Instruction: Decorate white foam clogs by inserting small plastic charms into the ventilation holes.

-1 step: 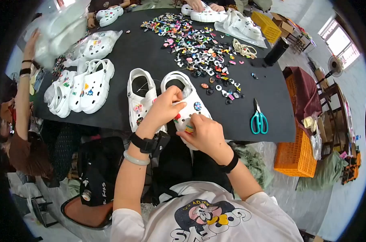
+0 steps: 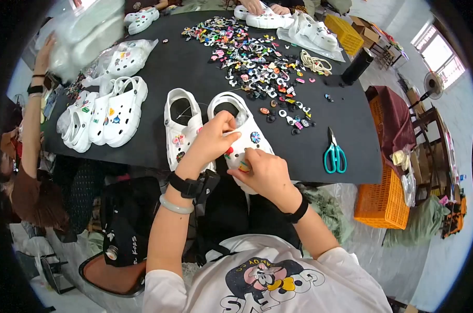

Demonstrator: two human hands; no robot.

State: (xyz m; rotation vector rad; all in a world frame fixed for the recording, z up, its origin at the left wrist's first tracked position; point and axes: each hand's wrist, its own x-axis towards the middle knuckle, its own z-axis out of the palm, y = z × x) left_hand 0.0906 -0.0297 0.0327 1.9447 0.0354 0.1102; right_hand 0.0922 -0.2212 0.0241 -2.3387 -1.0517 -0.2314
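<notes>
Both hands are on the white clog (image 2: 245,136) at the near edge of the black table (image 2: 194,68): the left hand (image 2: 211,141) pinches its upper, the right hand (image 2: 265,175) presses a small charm in; a few charms sit fitted, its mate (image 2: 181,125) has some, and a big charm pile (image 2: 257,57) waits

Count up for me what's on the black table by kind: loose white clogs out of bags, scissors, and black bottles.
Loose white clogs: 8, including the one under both hands, its mate, and pairs at the left and far edge
Teal scissors: 1
Black bottle: 1
Total: 10
</notes>
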